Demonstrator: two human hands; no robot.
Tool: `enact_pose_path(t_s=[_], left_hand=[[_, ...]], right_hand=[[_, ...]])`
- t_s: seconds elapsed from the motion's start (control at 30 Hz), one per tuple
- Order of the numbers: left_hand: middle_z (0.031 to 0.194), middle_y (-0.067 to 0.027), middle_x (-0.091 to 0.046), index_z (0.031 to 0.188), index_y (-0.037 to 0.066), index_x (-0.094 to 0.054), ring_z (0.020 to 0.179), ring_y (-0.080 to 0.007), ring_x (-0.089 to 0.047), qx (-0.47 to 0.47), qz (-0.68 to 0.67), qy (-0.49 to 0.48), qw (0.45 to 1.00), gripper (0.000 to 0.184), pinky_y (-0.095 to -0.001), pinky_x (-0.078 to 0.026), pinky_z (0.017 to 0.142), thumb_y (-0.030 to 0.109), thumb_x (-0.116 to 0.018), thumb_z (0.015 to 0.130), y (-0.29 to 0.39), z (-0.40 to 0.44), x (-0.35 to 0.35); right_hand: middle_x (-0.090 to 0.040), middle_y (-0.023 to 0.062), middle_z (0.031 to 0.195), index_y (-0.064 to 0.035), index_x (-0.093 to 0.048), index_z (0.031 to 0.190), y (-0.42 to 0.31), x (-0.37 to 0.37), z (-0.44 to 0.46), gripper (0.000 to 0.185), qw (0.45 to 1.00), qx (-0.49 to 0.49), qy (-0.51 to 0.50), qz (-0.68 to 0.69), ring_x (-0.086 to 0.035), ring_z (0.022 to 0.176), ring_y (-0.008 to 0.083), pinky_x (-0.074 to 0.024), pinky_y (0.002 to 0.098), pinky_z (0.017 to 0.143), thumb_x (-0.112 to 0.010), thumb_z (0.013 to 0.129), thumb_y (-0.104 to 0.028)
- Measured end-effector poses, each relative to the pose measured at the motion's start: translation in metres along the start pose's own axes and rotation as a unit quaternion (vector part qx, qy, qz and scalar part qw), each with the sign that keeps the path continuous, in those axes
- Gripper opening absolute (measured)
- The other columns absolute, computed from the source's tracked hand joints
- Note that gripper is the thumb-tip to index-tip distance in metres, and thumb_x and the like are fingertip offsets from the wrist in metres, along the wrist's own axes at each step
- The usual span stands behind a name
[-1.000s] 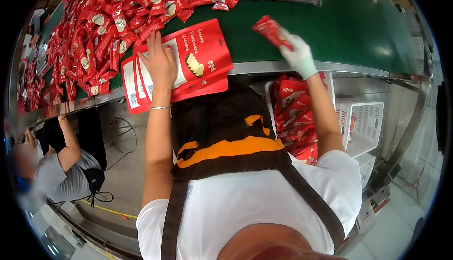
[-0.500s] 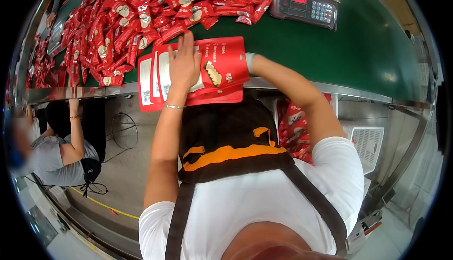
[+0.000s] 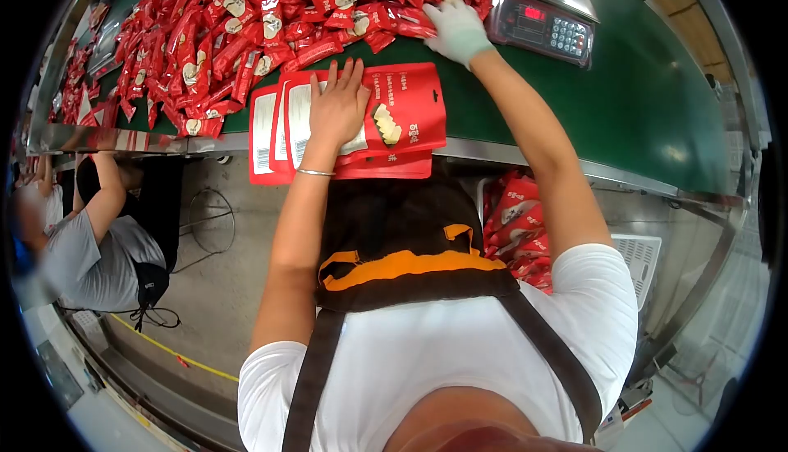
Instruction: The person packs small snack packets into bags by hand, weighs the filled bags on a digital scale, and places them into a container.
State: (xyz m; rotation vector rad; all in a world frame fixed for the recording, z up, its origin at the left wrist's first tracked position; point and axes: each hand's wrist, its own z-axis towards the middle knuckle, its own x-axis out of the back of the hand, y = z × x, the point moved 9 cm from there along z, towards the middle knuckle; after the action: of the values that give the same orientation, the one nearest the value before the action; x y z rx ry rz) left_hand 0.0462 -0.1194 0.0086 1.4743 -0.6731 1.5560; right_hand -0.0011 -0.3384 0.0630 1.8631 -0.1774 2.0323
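- Red packets (image 3: 246,33), small and glossy, lie in one wide heap across the far and left part of the green table (image 3: 657,123), overlapping at many angles.
- Flat red pouches (image 3: 400,128) lie fanned over one another at the table's near edge, just in front of me, their left ends showing pale label panels.
- Scale (image 3: 546,25) with a lit red display stands just right of the heap.
- My right hand (image 3: 458,29), in a pale glove, rests at the heap's right edge, its fingers parted over the packets; I cannot tell whether they pinch one.
- My left hand (image 3: 338,109), bare, lies palm down on the top pouch, fingers spread.
- Silvery bangle (image 3: 316,174) rings my left wrist.
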Motion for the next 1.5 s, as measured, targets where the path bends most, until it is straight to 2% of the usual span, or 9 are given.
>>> enact_pose_path(t_s=[0.13, 0.2, 0.47, 0.53, 0.7, 1.07, 1.1, 1.2, 1.5], left_hand=[[0.155, -0.0088, -0.035, 0.151, 0.011, -0.033, 0.146, -0.0303, -0.027, 0.008, -0.024, -0.003, 1.000, 0.056, -0.0553, -0.014, 0.118, 0.037, -0.032, 0.101, 0.000, 0.004, -0.001], [0.156, -0.0086, -0.034, 0.151, 0.011, -0.033, 0.146, -0.0301, -0.027, 0.009, 0.014, -0.015, 1.000, 0.056, -0.0549, -0.014, 0.118, 0.036, -0.032, 0.101, 0.000, 0.002, -0.003], [0.156, -0.0078, -0.033, 0.153, 0.011, -0.030, 0.146, -0.0282, -0.027, 0.029, -0.074, -0.024, 0.997, 0.055, -0.0502, -0.014, 0.119, 0.035, -0.031, 0.102, -0.006, 0.002, -0.007], [0.156, -0.0080, -0.034, 0.152, 0.011, -0.030, 0.146, -0.0288, -0.028, 0.039, -0.108, -0.010, 0.993, 0.055, -0.0490, -0.014, 0.119, 0.034, -0.031, 0.102, -0.011, 0.001, -0.003], [0.155, -0.0081, -0.035, 0.152, 0.011, -0.031, 0.145, -0.0299, -0.029, 0.034, -0.116, 0.000, 0.993, 0.054, -0.0498, -0.015, 0.119, 0.033, -0.031, 0.102, -0.009, -0.002, -0.001], [0.158, -0.0111, -0.029, 0.154, 0.009, -0.023, 0.146, -0.0312, -0.026, 0.005, -0.072, 0.010, 0.997, 0.059, -0.0524, -0.015, 0.118, 0.036, -0.034, 0.102, -0.002, 0.000, 0.004], [0.158, -0.0116, -0.028, 0.154, 0.008, -0.022, 0.147, -0.0318, -0.024, -0.006, -0.053, 0.005, 0.999, 0.061, -0.0529, -0.015, 0.118, 0.036, -0.035, 0.102, 0.001, -0.001, 0.004], [0.158, -0.0122, -0.029, 0.154, 0.007, -0.021, 0.147, -0.0336, -0.023, -0.010, -0.076, 0.051, 0.996, 0.062, -0.0550, -0.014, 0.118, 0.035, -0.038, 0.101, 0.001, -0.002, 0.011], [0.155, -0.0090, -0.035, 0.149, 0.010, -0.037, 0.145, -0.0332, -0.027, -0.031, -0.003, 0.064, 0.997, 0.056, -0.0583, -0.014, 0.117, 0.031, -0.043, 0.098, 0.012, -0.006, 0.023]], right_hand=[[-0.059, 0.0157, 0.105, -0.0208, -0.046, 0.141, 0.062, 0.011, -0.116, 0.069, 0.993, -0.102, 0.061, 0.012, -0.057, 0.105, 0.0347, -0.0498, 0.0441, 0.087, -0.074, 0.077, -0.024], [-0.057, 0.0190, 0.111, -0.0223, -0.039, 0.147, 0.089, -0.037, -0.168, 0.072, 0.960, -0.229, -0.090, 0.131, -0.056, 0.105, 0.0385, -0.0488, 0.0473, 0.089, -0.071, 0.082, -0.024], [-0.061, 0.0184, 0.111, -0.0223, -0.053, 0.139, 0.117, -0.011, -0.196, 0.047, 0.917, -0.133, 0.218, 0.307, -0.057, 0.103, 0.0369, -0.0461, 0.0419, 0.094, -0.057, 0.092, -0.019], [-0.061, 0.0170, 0.109, -0.0249, -0.047, 0.143, 0.102, -0.045, -0.190, 0.054, 0.953, -0.163, 0.063, 0.247, -0.057, 0.105, 0.0362, -0.0472, 0.0427, 0.092, -0.059, 0.091, -0.022], [-0.061, 0.0141, 0.106, -0.0257, -0.046, 0.143, 0.090, -0.035, -0.193, 0.060, 0.955, -0.202, 0.008, 0.218, -0.061, 0.099, 0.0349, -0.0511, 0.0443, 0.083, -0.064, 0.086, -0.026], [-0.063, 0.0186, 0.110, -0.0083, -0.058, 0.115, -0.073, -0.002, -0.111, 0.032, 0.895, 0.238, 0.086, 0.368, -0.058, 0.097, 0.0393, -0.0502, 0.0458, 0.083, -0.063, 0.084, -0.013], [-0.064, 0.0163, 0.116, -0.0078, -0.060, 0.117, -0.094, -0.025, -0.097, 0.032, 0.915, 0.247, -0.067, 0.312, -0.059, 0.104, 0.0370, -0.0498, 0.0441, 0.089, -0.061, 0.087, -0.019], [-0.062, 0.0136, 0.121, -0.0079, -0.057, 0.123, -0.136, -0.051, -0.080, 0.036, 0.858, 0.327, -0.101, 0.382, -0.060, 0.107, 0.0327, -0.0498, 0.0418, 0.091, -0.061, 0.089, -0.019], [-0.056, 0.0064, 0.138, -0.0083, -0.048, 0.139, -0.108, -0.068, -0.104, 0.049, 0.718, 0.188, -0.135, 0.656, -0.060, 0.117, 0.0202, -0.0499, 0.0350, 0.096, -0.060, 0.093, -0.021]])
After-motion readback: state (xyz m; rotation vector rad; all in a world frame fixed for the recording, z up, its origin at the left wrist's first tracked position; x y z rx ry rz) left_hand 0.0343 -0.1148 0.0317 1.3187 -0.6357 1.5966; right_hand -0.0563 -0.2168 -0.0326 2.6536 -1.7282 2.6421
